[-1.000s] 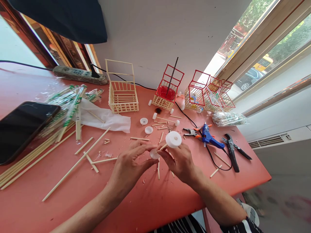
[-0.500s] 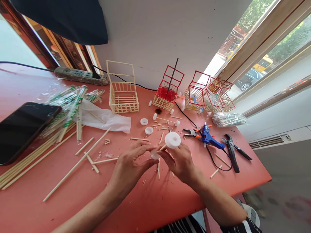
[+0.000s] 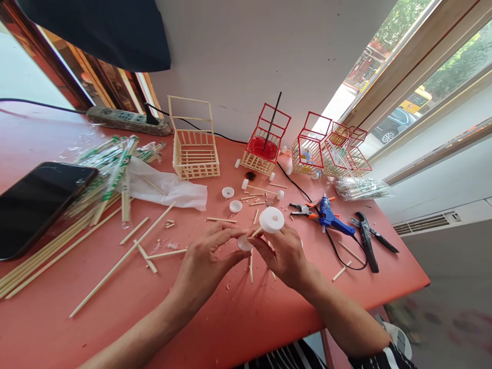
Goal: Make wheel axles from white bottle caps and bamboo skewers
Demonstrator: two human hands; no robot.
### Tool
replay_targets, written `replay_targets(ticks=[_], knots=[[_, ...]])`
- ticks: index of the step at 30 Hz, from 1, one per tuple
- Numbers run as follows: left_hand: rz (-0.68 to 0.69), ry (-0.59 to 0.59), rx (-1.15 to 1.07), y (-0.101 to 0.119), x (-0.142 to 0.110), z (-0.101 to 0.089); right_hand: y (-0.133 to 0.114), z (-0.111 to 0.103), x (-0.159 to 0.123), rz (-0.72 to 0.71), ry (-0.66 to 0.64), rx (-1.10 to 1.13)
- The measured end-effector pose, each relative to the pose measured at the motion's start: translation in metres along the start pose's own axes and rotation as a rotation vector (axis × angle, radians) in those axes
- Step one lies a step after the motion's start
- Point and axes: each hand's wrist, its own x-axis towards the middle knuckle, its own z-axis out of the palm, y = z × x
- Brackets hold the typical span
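Between finger and thumb, my left hand point(image 3: 209, 253) pinches a white bottle cap point(image 3: 244, 243) by its edge. My right hand point(image 3: 284, 253) is closed on a short wooden stick point(image 3: 257, 233), whose near end meets the cap in my left hand. A second white cap point(image 3: 271, 220) sits just above my right fingers and partly hides them; whether it is fixed to the stick I cannot tell. Two loose caps, one point(image 3: 228, 192) behind the other point(image 3: 236, 206), lie beyond my hands. Near them is a stick axle point(image 3: 263, 189) with a white cap at each end.
Along the wall stand a plain stick cart point(image 3: 196, 154) and several red-trimmed carts point(image 3: 265, 148). Right of my hands lie a blue glue gun point(image 3: 333, 220), pliers point(image 3: 302, 210) and black cutters point(image 3: 367, 243). A phone point(image 3: 42, 205), wrapped chopsticks point(image 3: 119, 169) and a power strip point(image 3: 123, 119) are left.
The upper white cap at my right hand has shifted very slightly left and down. Both hands keep the same grip and nearly the same place.
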Motion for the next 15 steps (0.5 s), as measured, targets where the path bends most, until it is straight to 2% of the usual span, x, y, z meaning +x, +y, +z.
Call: replay_targets(ticks=[15], knots=[[0.028,-0.003,-0.009,0.0001,0.0006,-0.0003,-0.0008,-0.0006,0.0015,0.004,-0.003,0.005]])
